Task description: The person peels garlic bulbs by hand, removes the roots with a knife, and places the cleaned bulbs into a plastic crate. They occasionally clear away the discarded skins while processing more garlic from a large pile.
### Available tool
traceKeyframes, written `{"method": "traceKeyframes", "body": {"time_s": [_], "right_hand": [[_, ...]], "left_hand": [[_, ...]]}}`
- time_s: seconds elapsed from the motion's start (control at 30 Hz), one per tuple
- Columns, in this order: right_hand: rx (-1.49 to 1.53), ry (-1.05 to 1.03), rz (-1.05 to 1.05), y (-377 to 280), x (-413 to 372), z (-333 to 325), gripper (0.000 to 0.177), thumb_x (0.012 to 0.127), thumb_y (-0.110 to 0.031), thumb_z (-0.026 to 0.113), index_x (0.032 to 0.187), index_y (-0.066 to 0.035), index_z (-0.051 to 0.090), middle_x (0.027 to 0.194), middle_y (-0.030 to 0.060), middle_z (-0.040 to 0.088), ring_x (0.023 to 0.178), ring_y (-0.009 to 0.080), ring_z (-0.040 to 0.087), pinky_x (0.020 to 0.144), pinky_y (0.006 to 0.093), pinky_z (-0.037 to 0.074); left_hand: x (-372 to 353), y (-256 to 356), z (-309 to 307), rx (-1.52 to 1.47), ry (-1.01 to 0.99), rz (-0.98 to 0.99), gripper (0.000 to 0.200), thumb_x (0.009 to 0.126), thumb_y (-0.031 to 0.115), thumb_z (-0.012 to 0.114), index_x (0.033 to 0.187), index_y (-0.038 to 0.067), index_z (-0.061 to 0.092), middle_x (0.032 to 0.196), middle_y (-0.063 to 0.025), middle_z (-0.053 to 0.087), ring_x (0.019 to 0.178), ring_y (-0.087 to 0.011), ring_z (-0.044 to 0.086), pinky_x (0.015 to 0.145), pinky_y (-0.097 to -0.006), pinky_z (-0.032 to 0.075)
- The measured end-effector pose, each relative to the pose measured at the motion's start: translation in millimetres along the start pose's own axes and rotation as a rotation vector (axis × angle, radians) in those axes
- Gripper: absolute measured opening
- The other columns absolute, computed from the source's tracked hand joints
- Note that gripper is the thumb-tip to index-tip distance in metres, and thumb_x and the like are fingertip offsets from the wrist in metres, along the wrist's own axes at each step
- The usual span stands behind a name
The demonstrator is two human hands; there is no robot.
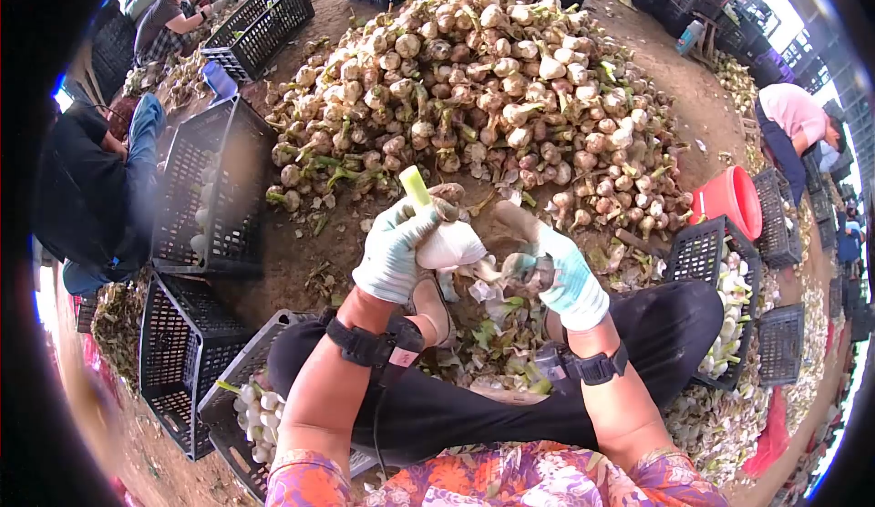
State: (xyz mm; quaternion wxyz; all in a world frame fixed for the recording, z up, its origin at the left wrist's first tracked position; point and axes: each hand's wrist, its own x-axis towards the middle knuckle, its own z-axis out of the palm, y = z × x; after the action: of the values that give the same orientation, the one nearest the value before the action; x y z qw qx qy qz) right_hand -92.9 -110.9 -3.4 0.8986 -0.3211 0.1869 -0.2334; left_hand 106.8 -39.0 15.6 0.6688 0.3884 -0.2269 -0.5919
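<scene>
Our gloved left hand (394,253) clasps a white garlic bulb (453,244), stalk upward, with our right hand (567,277) clenched just beside it.

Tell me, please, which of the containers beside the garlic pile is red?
The bucket at the pile's right edge, tipped on its side just above the black crate holding white bulbs; the containers around it are black lattice crates.

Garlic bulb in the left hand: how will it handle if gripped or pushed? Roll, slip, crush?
Likely firm and light: the gloved left hand wraps the garlic bulb one-handed. Rounded, so probably rolls if set down, though its stiff-looking green stalk may stop it. Shed skins below suggest its papery skin slips or tears.
</scene>
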Motion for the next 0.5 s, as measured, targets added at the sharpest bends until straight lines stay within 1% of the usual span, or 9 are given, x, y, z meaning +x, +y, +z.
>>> {"method": "traceKeyframes", "body": {"time_s": [0.03,0.1,0.13,0.23,0.27,0.3,0.37,0.43,0.5], "right_hand": [[-0.243,0.171,-0.014,-3,2,26,0.045,0.075,-0.002,0.054,0.118,0.000,0.043,0.095,0.0156,0.059,0.073,0.0231,0.061,0.062,0.0252,0.049],[-1.255,0.197,-0.492,13,14,35,0.029,0.073,-0.008,0.058,0.100,0.001,0.054,0.078,0.0158,0.062,0.066,0.0208,0.061,0.056,0.0267,0.047],[-1.187,0.298,-0.412,12,15,41,0.018,0.069,-0.007,0.061,0.084,0.001,0.057,0.075,0.0178,0.061,0.067,0.0220,0.061,0.057,0.0296,0.046],[-0.907,0.338,-0.202,13,17,52,0.017,0.073,-0.006,0.057,0.086,0.004,0.054,0.075,0.0125,0.061,0.064,0.0150,0.057,0.057,0.0262,0.045],[-1.315,0.337,-0.536,14,13,62,0.012,0.071,-0.005,0.057,0.080,0.002,0.054,0.069,0.0144,0.059,0.059,0.0186,0.057,0.053,0.0269,0.044],[-1.293,0.333,-0.643,15,16,70,0.011,0.069,-0.004,0.058,0.078,0.000,0.054,0.065,0.0158,0.057,0.056,0.0225,0.056,0.052,0.0283,0.044],[-1.277,0.492,-0.601,33,23,45,0.011,0.068,-0.003,0.059,0.078,0.001,0.055,0.065,0.0160,0.057,0.058,0.0232,0.057,0.053,0.0297,0.044],[-1.293,0.585,-0.251,45,32,9,0.018,0.068,-0.008,0.061,0.084,-0.002,0.056,0.076,0.0208,0.058,0.074,0.0372,0.057,0.062,0.0378,0.046],[-1.417,0.695,-0.022,64,37,-36,0.017,0.068,-0.012,0.064,0.080,-0.003,0.057,0.074,0.0195,0.059,0.069,0.0310,0.059,0.062,0.0365,0.045]], "left_hand": [[1,-2,1,-0.001,-0.025,0.028,0.025,0.082,0.014,0.053,0.100,-0.004,0.054,0.084,-0.0085,0.060,0.075,-0.0159,0.059,0.069,-0.0267,0.048],[3,-4,3,0.000,-0.055,0.050,0.025,0.083,0.014,0.052,0.100,-0.004,0.054,0.084,-0.0084,0.060,0.075,-0.0157,0.058,0.069,-0.0266,0.048],[3,-4,4,-0.014,-0.038,0.091,0.025,0.083,0.015,0.052,0.101,-0.003,0.054,0.084,-0.0078,0.060,0.075,-0.0149,0.058,0.069,-0.0262,0.048],[8,-5,-3,0.291,0.163,0.030,0.025,0.084,0.020,0.055,0.099,0.000,0.056,0.083,-0.0049,0.059,0.072,-0.0106,0.056,0.064,-0.0230,0.047],[10,-12,-7,0.306,0.223,0.010,0.023,0.083,0.019,0.056,0.097,0.000,0.056,0.083,-0.0049,0.059,0.071,-0.0105,0.056,0.063,-0.0227,0.047],[12,-18,-9,0.320,0.277,-0.011,0.022,0.083,0.018,0.057,0.096,0.001,0.057,0.083,-0.0049,0.059,0.070,-0.0103,0.056,0.062,-0.0224,0.047],[14,-18,-6,0.251,0.313,0.077,0.018,0.081,0.014,0.059,0.092,0.001,0.057,0.084,-0.0058,0.060,0.073,-0.0102,0.055,0.066,-0.0236,0.046],[15,-22,-13,0.239,0.196,0.147,0.016,0.081,0.012,0.058,0.092,0.001,0.056,0.085,-0.0084,0.060,0.078,-0.0141,0.056,0.071,-0.0273,0.047],[12,-15,-2,0.100,0.159,0.160,0.017,0.081,0.011,0.058,0.093,0.001,0.056,0.088,-0.0101,0.060,0.080,-0.0168,0.057,0.073,-0.0295,0.048]]}}
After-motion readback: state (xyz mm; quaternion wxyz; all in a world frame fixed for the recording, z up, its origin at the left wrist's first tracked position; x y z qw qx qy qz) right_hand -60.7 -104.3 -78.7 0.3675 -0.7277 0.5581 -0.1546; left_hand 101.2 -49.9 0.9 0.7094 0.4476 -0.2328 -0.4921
